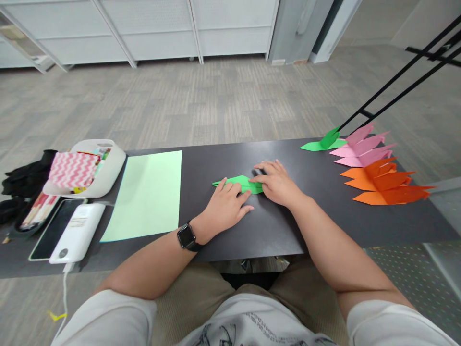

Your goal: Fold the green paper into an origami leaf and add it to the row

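While a grey fabric pouch (pixel 112 172), a white power bank (pixel 77 233) and a pale green paper sheet (pixel 147 192) lie at the left of the black table (pixel 281 230), the left hand (pixel 225 205) and right hand (pixel 276 183) press flat and open, gripping nothing, on a bright green folded paper (pixel 240 181) mid-table. Folded green, pink and orange paper shapes (pixel 385 185) sit well apart at the right.

The person wears a white short-sleeved T-shirt (pixel 252 324) printed with dark line drawings, khaki trousers (pixel 201 293), and a black, square-faced smartwatch (pixel 186 237) strapped just behind the left hand (pixel 225 207).
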### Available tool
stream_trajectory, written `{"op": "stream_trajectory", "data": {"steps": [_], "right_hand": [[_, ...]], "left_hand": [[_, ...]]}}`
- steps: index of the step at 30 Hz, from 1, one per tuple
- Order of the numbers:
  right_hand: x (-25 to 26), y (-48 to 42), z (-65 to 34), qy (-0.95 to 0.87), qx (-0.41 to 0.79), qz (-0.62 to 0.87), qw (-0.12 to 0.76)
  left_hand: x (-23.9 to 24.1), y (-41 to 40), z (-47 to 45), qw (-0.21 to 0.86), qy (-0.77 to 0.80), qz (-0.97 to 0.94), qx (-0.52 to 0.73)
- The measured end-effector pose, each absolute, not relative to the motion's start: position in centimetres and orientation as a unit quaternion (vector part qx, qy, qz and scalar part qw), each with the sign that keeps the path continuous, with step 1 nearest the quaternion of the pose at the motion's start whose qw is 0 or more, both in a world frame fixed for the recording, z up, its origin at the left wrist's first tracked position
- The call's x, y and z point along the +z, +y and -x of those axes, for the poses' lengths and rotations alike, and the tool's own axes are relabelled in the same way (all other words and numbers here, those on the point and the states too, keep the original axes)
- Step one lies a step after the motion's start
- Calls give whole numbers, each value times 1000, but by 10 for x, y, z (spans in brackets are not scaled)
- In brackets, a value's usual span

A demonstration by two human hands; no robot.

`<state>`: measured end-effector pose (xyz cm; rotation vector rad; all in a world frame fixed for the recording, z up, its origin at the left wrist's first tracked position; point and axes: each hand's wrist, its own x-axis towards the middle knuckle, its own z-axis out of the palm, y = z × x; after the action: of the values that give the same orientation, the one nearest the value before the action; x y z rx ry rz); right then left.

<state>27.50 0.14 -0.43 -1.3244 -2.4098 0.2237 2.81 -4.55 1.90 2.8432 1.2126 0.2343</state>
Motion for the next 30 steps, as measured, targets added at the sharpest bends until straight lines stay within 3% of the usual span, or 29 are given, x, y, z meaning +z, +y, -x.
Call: {"op": "stream_trajectory", "data": {"steps": [7,15,24,30], "right_hand": [[3,-4,-279,-878,85,425,205],[-3,4,-279,-878,107,413,217],[-10,12,-274,-891,117,371,233],[-1,10,-271,-891,127,356,254]], "left_hand": [[17,-26,-13,60,383,-910,144],[14,-11,-10,122,407,-893,150],[10,-12,-7,96,431,-883,158],[2,-5,-3,145,399,-894,145]]}}
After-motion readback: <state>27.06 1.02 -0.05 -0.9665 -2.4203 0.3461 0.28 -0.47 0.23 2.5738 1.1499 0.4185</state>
